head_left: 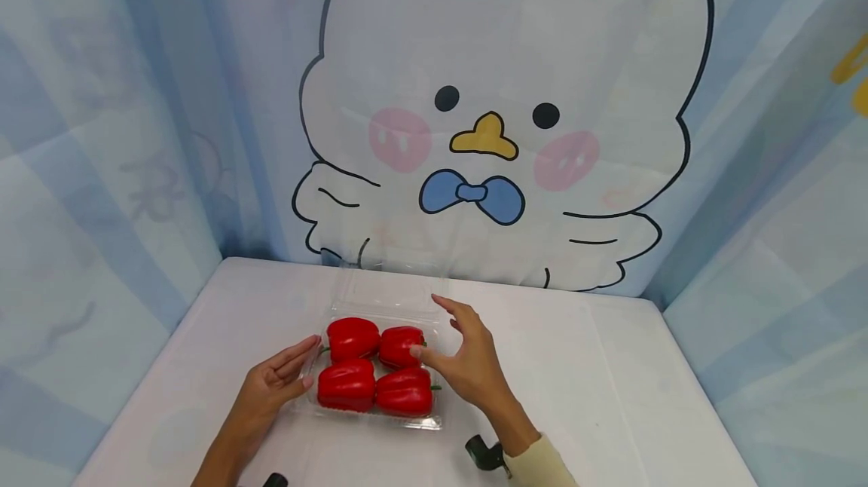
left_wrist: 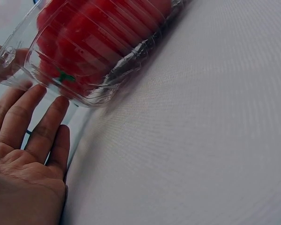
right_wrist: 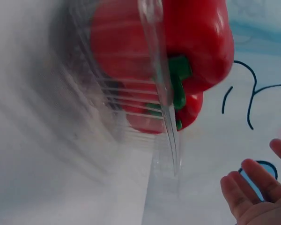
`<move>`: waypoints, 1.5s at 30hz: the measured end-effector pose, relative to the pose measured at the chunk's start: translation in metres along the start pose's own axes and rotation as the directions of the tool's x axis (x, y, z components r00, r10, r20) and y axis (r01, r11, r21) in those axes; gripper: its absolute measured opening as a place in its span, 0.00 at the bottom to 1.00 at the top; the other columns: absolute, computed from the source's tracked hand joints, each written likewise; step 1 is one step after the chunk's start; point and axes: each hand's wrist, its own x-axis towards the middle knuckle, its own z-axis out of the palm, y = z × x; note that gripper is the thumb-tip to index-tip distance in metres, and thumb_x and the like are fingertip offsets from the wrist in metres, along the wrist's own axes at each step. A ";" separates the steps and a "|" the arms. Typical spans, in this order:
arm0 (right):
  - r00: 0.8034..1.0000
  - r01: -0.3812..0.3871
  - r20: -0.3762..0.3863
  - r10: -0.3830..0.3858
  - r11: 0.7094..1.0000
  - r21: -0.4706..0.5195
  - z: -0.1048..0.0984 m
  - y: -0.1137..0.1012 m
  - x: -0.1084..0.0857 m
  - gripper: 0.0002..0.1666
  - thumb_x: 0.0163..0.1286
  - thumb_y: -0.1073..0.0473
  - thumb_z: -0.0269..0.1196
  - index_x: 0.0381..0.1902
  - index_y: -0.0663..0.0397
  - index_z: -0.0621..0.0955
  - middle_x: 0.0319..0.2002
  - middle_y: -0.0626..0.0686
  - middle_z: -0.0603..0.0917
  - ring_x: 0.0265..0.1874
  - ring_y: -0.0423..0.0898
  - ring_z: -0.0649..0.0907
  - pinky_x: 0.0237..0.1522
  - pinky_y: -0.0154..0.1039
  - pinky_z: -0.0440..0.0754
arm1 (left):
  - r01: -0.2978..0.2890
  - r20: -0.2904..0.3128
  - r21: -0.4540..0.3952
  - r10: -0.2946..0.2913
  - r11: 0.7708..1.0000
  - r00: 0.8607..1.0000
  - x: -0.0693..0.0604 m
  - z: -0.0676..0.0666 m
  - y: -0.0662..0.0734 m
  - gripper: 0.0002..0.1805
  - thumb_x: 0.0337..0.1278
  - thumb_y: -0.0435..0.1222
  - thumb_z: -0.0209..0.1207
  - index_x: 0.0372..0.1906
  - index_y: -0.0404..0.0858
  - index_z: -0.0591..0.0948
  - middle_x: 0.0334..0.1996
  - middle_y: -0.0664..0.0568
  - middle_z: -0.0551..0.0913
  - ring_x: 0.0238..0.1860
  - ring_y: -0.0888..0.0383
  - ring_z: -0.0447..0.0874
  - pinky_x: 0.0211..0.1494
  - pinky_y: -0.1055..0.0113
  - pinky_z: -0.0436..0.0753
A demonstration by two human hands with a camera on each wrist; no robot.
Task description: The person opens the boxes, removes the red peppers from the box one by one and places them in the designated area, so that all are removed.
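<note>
A clear plastic clamshell box (head_left: 427, 423) lies on the table with its lid (head_left: 386, 291) folded open toward the back. Several red bell peppers sit in it in two rows, among them a front right pepper (head_left: 404, 392) and a back right pepper (head_left: 403, 345); green stems (right_wrist: 179, 82) show in the right wrist view. At the box's left side is my left hand (head_left: 271, 385), its extended fingers (left_wrist: 47, 126) against the clear wall. My right hand (head_left: 471, 362) hovers over the right side, fingers spread and thumb near the back right pepper. Nothing is held in it.
The white table (head_left: 597, 396) stretches out on both sides of the box. Behind it hangs a curtain (head_left: 515, 35) with a cartoon bird print. Dark wrist camera parts (head_left: 483, 454) show beside the right wrist, above a pale sleeve (head_left: 542, 464).
</note>
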 end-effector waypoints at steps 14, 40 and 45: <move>0.993 -0.009 0.120 0.015 0.999 -0.054 0.025 0.001 -0.043 0.55 0.52 0.34 0.82 0.76 0.35 0.73 0.66 0.47 0.76 0.68 0.45 0.71 0.61 0.58 0.88 | 0.000 -0.001 0.012 0.000 1.000 1.000 0.002 -0.001 -0.002 0.42 0.66 0.43 0.72 0.82 0.43 0.67 0.79 0.54 0.71 0.65 0.85 0.73 0.69 0.75 0.77; 0.979 -0.017 0.197 0.046 0.989 -0.150 0.028 0.003 -0.046 0.44 0.52 0.45 0.85 0.66 0.38 0.82 0.54 0.42 0.78 0.57 0.43 0.78 0.57 0.41 0.87 | -0.020 -0.008 0.004 0.020 1.000 1.000 -0.001 0.001 0.000 0.41 0.67 0.40 0.71 0.81 0.40 0.68 0.79 0.53 0.72 0.63 0.87 0.75 0.64 0.81 0.79; 0.983 -0.029 0.178 0.045 0.995 -0.096 0.027 0.004 -0.046 0.43 0.53 0.44 0.85 0.66 0.38 0.82 0.54 0.43 0.79 0.57 0.44 0.79 0.52 0.39 0.89 | -0.013 -0.012 0.007 0.014 1.000 1.000 0.000 0.001 0.000 0.42 0.66 0.41 0.72 0.81 0.41 0.68 0.79 0.53 0.71 0.63 0.86 0.75 0.66 0.79 0.79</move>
